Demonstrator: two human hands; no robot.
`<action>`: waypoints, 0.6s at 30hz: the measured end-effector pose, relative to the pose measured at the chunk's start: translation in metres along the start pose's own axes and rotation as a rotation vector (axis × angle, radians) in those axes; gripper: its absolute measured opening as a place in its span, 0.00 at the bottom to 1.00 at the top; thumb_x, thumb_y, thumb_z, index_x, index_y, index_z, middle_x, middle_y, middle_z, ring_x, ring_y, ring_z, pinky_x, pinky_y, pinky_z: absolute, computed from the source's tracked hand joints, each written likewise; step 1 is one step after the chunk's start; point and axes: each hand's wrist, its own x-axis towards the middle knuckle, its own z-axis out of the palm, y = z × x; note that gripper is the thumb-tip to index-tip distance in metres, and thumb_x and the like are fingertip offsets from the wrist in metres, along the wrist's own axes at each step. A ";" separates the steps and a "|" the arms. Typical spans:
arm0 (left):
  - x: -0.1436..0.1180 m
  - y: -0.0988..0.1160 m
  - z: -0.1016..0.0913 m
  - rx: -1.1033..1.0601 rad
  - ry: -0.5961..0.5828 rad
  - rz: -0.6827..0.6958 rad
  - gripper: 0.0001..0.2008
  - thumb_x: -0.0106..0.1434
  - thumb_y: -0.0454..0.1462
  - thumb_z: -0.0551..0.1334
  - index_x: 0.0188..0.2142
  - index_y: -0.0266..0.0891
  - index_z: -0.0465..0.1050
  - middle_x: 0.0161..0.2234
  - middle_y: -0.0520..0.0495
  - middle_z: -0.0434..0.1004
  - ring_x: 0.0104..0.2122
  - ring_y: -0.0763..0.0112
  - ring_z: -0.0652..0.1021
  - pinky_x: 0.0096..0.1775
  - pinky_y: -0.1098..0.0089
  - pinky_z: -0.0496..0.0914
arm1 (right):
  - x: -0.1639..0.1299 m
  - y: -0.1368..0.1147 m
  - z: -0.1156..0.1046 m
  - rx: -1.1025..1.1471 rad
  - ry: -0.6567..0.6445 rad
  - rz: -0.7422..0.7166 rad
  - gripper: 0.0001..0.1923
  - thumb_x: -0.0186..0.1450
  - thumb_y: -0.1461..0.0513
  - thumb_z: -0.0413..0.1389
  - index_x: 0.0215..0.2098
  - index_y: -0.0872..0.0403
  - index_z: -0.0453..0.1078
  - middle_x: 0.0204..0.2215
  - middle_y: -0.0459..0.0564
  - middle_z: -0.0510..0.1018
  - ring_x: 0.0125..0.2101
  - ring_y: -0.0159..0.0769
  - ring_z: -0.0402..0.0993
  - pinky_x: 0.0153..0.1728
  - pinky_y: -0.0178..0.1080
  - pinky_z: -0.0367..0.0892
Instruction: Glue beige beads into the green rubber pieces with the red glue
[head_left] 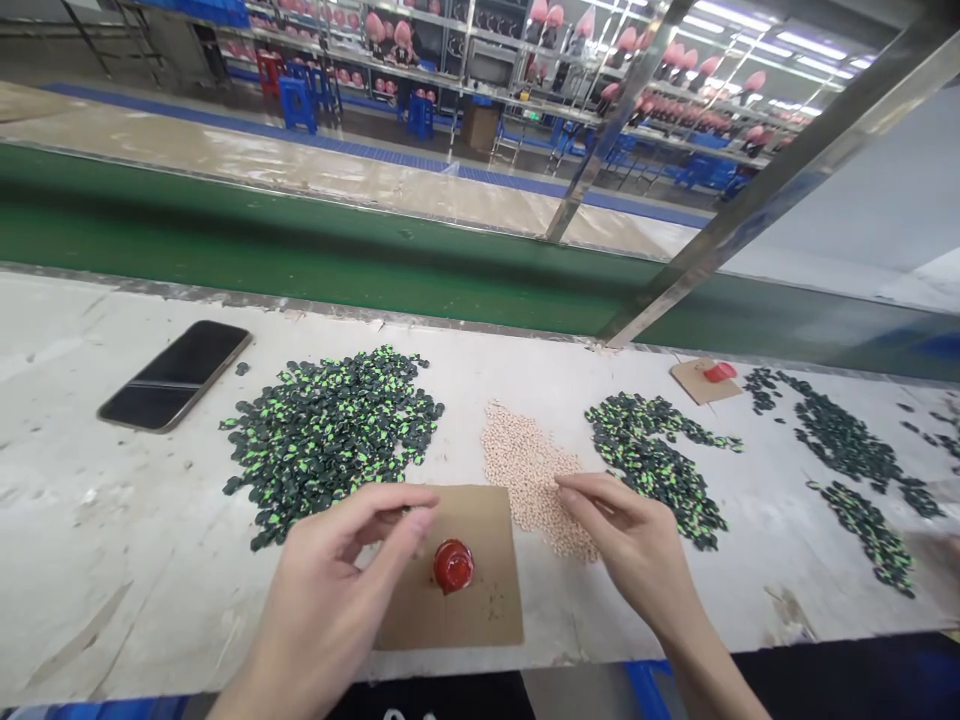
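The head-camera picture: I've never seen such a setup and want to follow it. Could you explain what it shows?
No machine here: a person works bare-handed, filmed by a camera on their own head, looking forward and down. On the white table lie a phone, piles of dark-and-green pieces and a heap of pale bits. Nearest the person, a small red container sits on a cardboard square. The left hand is beside the container, the right hand at the heap's edge. Whether either holds something tiny, I can't tell.
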 end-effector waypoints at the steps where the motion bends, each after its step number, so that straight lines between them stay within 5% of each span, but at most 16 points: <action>1: -0.003 -0.001 0.004 -0.006 -0.043 0.091 0.07 0.66 0.34 0.65 0.35 0.47 0.83 0.34 0.53 0.86 0.27 0.73 0.83 0.29 0.79 0.77 | -0.006 -0.004 -0.001 0.075 -0.006 0.039 0.10 0.58 0.51 0.67 0.29 0.49 0.85 0.28 0.53 0.86 0.28 0.44 0.82 0.30 0.44 0.77; 5: -0.011 -0.003 0.029 0.041 -0.149 0.382 0.10 0.66 0.26 0.63 0.40 0.41 0.79 0.32 0.51 0.82 0.27 0.74 0.81 0.31 0.79 0.77 | -0.033 -0.021 0.003 0.387 -0.076 0.196 0.14 0.52 0.46 0.73 0.26 0.46 0.84 0.23 0.47 0.83 0.23 0.34 0.78 0.26 0.35 0.76; 10: -0.014 -0.006 0.046 0.071 -0.210 0.587 0.10 0.68 0.24 0.60 0.43 0.35 0.76 0.35 0.44 0.83 0.30 0.70 0.83 0.34 0.75 0.78 | -0.053 -0.028 0.011 0.716 -0.293 0.370 0.05 0.57 0.57 0.74 0.31 0.44 0.84 0.27 0.44 0.83 0.27 0.28 0.78 0.32 0.27 0.75; 15: -0.015 -0.010 0.039 0.185 -0.315 0.612 0.11 0.69 0.23 0.57 0.39 0.35 0.75 0.33 0.43 0.82 0.29 0.68 0.81 0.33 0.73 0.76 | -0.053 -0.026 0.011 0.603 -0.336 0.289 0.03 0.60 0.60 0.72 0.31 0.46 0.84 0.25 0.45 0.82 0.25 0.28 0.77 0.29 0.27 0.74; 18: -0.019 -0.010 0.037 0.133 -0.325 0.503 0.11 0.69 0.24 0.56 0.37 0.36 0.75 0.33 0.45 0.80 0.30 0.69 0.79 0.33 0.74 0.74 | -0.055 -0.031 0.014 0.572 -0.351 0.276 0.02 0.60 0.60 0.72 0.31 0.47 0.85 0.25 0.47 0.83 0.24 0.30 0.78 0.28 0.29 0.76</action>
